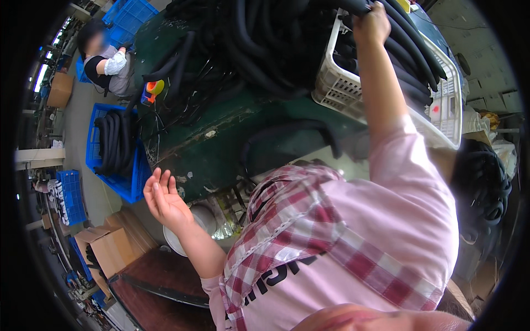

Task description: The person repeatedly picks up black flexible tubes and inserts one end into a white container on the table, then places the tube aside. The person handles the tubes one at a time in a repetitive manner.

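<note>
My right hand (373, 25) reaches far forward over a white plastic crate (345, 88), its fingers closed round a thick black foam tube (353, 6). More black tubes (406, 52) lie lengthwise in the crate, some sticking up past its rim. My left hand (167, 203) is raised off to the left with its palm up, fingers apart and slightly bent, holding nothing. A single bent black tube (287, 128) rests on the green table (221, 132) in front of me.
A large heap of black tubes (243, 38) covers the table's far side, with an orange-and-yellow tape roll (155, 87) at its left. Beyond the left edge stand a blue crate (118, 185) of tubes and a cardboard box (113, 251). A co-worker (113, 66) sits at the far left.
</note>
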`<state>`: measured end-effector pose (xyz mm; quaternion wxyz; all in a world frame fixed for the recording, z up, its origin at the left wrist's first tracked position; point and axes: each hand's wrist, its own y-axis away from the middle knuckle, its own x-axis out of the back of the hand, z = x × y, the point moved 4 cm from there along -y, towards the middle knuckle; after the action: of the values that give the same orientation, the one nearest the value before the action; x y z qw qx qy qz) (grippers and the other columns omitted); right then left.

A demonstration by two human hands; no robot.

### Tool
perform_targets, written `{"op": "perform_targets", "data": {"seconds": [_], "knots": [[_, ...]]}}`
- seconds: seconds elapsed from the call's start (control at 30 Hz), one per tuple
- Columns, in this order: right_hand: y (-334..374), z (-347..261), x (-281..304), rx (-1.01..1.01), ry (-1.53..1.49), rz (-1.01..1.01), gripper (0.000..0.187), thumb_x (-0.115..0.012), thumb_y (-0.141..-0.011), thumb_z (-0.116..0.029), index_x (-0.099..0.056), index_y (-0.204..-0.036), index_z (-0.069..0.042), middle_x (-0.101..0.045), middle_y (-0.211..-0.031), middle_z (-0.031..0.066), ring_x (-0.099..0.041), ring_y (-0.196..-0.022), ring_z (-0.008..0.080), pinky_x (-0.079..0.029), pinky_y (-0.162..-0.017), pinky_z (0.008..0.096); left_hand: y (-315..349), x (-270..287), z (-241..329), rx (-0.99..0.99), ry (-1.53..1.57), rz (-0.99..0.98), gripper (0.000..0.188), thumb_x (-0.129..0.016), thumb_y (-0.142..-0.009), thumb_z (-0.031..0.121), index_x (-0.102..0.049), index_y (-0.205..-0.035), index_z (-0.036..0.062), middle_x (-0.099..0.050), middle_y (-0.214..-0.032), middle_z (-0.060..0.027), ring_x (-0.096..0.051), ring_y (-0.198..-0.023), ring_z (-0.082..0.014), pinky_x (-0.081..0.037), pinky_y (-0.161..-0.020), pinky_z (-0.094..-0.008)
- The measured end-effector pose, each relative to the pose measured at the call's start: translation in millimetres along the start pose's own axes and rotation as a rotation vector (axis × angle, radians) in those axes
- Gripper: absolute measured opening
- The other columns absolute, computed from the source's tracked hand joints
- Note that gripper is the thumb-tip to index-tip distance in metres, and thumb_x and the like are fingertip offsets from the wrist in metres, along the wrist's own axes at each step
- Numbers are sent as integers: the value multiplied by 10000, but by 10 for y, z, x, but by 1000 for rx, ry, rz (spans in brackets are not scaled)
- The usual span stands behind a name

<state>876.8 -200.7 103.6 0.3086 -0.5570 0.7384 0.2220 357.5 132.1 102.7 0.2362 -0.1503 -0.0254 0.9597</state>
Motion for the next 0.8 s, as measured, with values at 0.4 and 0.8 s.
{"op": "perform_targets", "data": {"seconds": [0.4,0.8], "knots": [[-667,-380,20,1067,1548,-332,413,-621,-797,-321,-620,-1167,-138,-618,-1163,115,-553,-1118,324,-445,-922,465,86,203,-97,37,1,122,178,-465,-956,104,-549,-1091,25,-619,-1120,-149,-615,-938,-206,-487,-837,-304],[-914,-269,1609,103,2280,-149,809,-673,-699,-599,-318,-1402,-412,-414,-1390,123,-396,-1276,376,-343,-979,602,50,147,-226,71,49,73,145,-510,-936,81,-566,-1052,15,-636,-1071,-156,-637,-921,-223,-505,-816,-322]]}}
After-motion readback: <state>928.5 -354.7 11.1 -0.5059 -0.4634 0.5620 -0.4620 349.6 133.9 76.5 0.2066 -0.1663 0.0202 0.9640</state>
